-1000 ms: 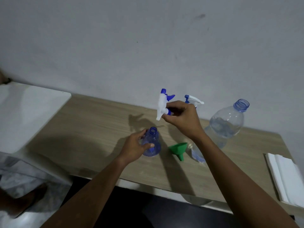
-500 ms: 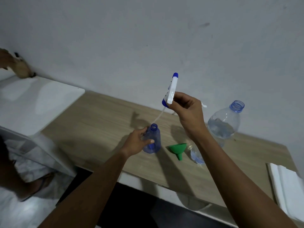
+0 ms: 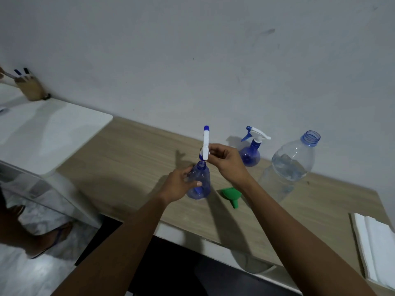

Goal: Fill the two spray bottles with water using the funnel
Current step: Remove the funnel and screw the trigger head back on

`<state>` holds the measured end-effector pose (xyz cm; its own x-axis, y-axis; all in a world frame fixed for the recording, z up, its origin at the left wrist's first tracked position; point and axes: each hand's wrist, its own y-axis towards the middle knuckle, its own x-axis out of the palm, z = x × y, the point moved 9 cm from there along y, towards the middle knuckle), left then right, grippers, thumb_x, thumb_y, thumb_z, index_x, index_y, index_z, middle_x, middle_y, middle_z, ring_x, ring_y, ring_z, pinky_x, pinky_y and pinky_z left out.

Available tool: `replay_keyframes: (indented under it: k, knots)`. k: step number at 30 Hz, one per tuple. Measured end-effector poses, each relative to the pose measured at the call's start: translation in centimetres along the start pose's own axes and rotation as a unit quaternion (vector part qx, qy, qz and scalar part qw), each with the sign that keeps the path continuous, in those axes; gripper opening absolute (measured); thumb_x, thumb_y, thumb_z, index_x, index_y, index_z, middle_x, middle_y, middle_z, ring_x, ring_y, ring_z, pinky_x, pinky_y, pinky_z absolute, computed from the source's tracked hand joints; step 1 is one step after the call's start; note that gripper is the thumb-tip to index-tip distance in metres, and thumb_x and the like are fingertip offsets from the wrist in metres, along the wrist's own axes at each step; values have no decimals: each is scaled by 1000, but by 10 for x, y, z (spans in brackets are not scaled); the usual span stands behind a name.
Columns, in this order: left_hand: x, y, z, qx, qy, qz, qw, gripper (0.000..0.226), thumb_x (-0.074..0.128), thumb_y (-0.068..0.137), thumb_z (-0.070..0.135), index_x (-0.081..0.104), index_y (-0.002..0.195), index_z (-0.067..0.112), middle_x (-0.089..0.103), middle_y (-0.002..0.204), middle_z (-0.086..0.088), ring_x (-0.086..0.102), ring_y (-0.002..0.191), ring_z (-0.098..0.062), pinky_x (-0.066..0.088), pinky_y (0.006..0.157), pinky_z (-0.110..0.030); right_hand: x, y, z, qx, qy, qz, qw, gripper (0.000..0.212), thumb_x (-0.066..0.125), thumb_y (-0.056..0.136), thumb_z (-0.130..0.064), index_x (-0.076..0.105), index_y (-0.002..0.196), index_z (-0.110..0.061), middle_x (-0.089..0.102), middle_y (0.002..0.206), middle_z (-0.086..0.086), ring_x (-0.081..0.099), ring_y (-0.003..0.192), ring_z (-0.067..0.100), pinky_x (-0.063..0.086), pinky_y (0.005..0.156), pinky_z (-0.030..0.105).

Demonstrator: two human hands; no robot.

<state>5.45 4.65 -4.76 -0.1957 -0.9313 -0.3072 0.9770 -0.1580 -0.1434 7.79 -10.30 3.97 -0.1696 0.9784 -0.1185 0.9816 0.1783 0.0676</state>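
Near bottle: the small translucent blue plastic spray bottle [image 3: 199,182] stands upright on the light wood-grain tabletop [image 3: 128,163], neck uncapped, near the front edge and just left of the funnel.
Left hand: your left hand [image 3: 181,184] is wrapped around that bottle's body, fingers closed on it and steadying it.
Trigger head: the white-and-blue plastic trigger sprayer head [image 3: 205,144] sits directly above the open neck, standing on end, its blue collar just at the rim. Whether the dip tube is inside the bottle, I cannot tell.
Right hand: your right hand [image 3: 226,162] pinches the sprayer head between thumb and fingertips, closed on it.
Funnel: the small green plastic funnel [image 3: 232,195] lies tipped on its side on the tabletop, partly under your right forearm, untouched.
Second bottle: the other blue spray bottle with its trigger head fitted [image 3: 250,149] stands upright by the wall.
Water source: the large clear plastic water bottle [image 3: 292,165], uncapped and partly filled, stands at the right.
Water level: I cannot make out any in the near bottle.
Risk: if that head goes on unfilled, the step is wasted. Your right forearm hangs above the funnel and close to the open water bottle; a careless sweep could roll one off the edge or topple the other.
Far right: folded white paper towels [image 3: 376,242], handy for a spill.
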Motion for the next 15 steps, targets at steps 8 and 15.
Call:
replay_keyframes:
  k: [8,15]
  knots:
    - [-3,0,3,4,28,-16,999,59,81,82,15,60,136,20,71,121,6,63,111,-4,45,76,-1,10,0,24,37,-8,-36,999,25,70,91,1,70,115,6,74,112,21,70,98,16,55,82,19]
    - [-4,2,1,0,31,-12,999,56,81,81,12,62,134,13,72,116,3,65,109,-9,44,72,0,14,-5,26,22,-34,-74,996,25,66,92,6,64,116,4,75,109,20,73,97,17,56,83,22]
